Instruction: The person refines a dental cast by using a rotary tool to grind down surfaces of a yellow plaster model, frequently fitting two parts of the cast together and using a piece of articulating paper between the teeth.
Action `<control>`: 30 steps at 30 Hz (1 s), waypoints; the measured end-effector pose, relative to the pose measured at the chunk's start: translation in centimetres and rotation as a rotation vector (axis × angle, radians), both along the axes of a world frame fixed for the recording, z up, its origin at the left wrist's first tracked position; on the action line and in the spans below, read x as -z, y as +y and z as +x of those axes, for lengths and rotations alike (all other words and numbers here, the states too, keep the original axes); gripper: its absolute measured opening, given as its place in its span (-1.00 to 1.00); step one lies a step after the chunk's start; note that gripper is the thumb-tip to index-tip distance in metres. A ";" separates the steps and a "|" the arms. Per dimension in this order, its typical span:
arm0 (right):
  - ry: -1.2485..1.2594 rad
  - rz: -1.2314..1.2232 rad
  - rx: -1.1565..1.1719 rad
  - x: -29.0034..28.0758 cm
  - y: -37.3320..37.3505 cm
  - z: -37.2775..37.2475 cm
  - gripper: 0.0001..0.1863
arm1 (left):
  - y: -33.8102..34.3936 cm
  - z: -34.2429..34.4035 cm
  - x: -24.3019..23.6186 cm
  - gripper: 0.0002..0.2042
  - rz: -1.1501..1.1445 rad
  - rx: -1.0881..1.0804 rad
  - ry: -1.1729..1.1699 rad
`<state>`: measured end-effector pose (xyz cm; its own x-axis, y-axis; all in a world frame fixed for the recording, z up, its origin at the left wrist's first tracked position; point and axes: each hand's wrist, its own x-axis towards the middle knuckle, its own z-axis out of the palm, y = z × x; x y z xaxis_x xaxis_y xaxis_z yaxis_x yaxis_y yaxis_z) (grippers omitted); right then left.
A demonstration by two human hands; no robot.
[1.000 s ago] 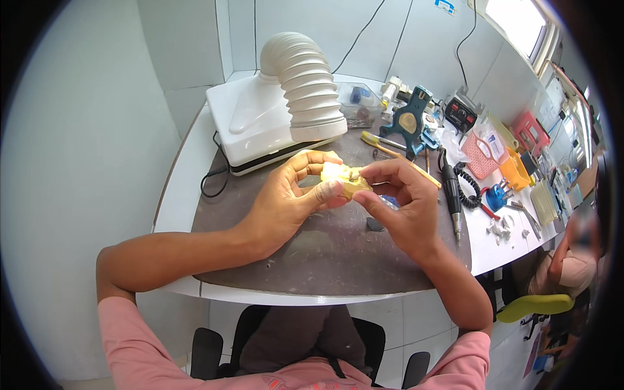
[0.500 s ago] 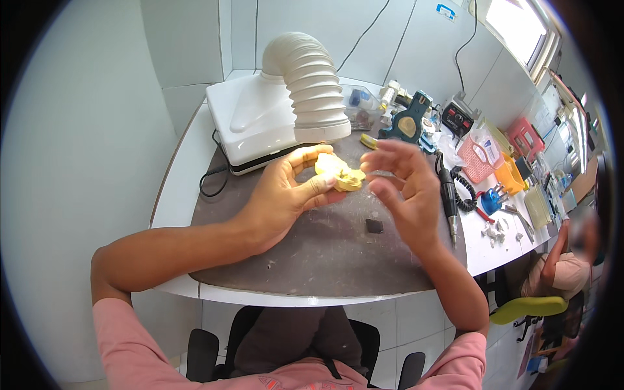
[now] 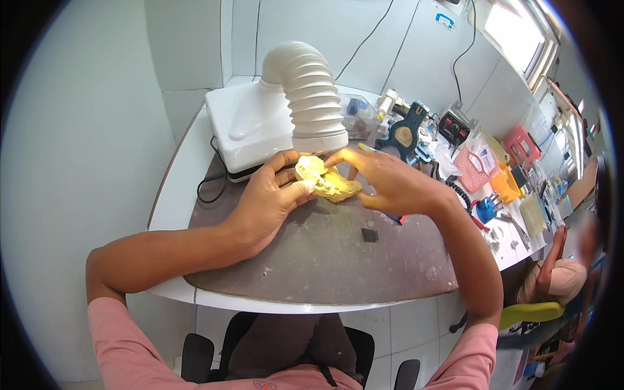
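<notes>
My left hand (image 3: 273, 198) grips a yellow dental cast (image 3: 338, 188) at its left side, thumb across the front, under the lower opening of a ribbed white hose (image 3: 312, 97). My right hand (image 3: 396, 188) is arched over the cast's right part, fingers apart, index reaching toward its top and thumb near its right end; whether they touch it I cannot tell. A small dark square (image 3: 369, 235) lies on the grey mat (image 3: 312, 266) below, and a blue-and-red object, partly hidden, lies under my right hand.
A white extractor box (image 3: 244, 123) stands behind my left hand. The desk's right side holds a teal clamp-like device (image 3: 400, 133), a control box (image 3: 454, 129), a pink basket (image 3: 471, 166), an orange tray (image 3: 504, 185) and several tools. Another person (image 3: 562, 279) sits at far right.
Both hands and the cast have moved left. My right hand drew away from the cast, then came back with its wrist higher and turned, index reaching over the top.
</notes>
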<state>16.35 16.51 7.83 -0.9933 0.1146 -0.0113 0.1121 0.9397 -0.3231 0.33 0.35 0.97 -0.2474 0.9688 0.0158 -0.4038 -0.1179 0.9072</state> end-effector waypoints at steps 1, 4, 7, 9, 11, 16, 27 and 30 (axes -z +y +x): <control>-0.038 0.003 -0.007 0.0 0.4 -0.3 -0.39 | -0.1 0.1 -0.2 -0.59 -0.002 -0.009 0.004; -0.107 -0.019 -0.005 -0.4 1.1 -1.2 -0.47 | -0.1 0.4 -0.6 -0.59 -0.011 -0.016 -0.003; -0.170 -0.008 -0.027 -0.7 1.4 -1.5 -0.45 | 0.2 0.3 -0.3 -0.60 -0.016 -0.031 -0.003; -0.028 -0.005 -0.147 -0.3 1.8 -1.7 -0.44 | 0.2 0.2 -0.2 -0.61 -0.016 -0.038 0.010; -0.019 -0.010 -0.101 -1.3 1.3 -1.1 -0.44 | 0.0 0.2 -0.4 -0.62 -0.022 -0.038 0.003; 0.245 0.158 0.069 -2.0 0.9 2.4 -0.41 | 0.2 0.2 -0.3 -0.55 0.028 0.064 0.053; 0.576 -0.577 0.285 3.1 -2.7 3.0 -0.37 | 0.5 0.7 0.3 -0.44 0.103 0.192 0.083; 0.568 -0.609 0.296 3.7 -2.8 3.1 -0.37 | 0.6 0.7 0.1 -0.44 0.100 0.181 0.099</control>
<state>19.42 13.72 4.13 -0.7979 0.5031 0.3319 -0.0060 0.5440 -0.8391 0.99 0.91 0.84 -0.0617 0.9896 0.1299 -0.3359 -0.1432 0.9310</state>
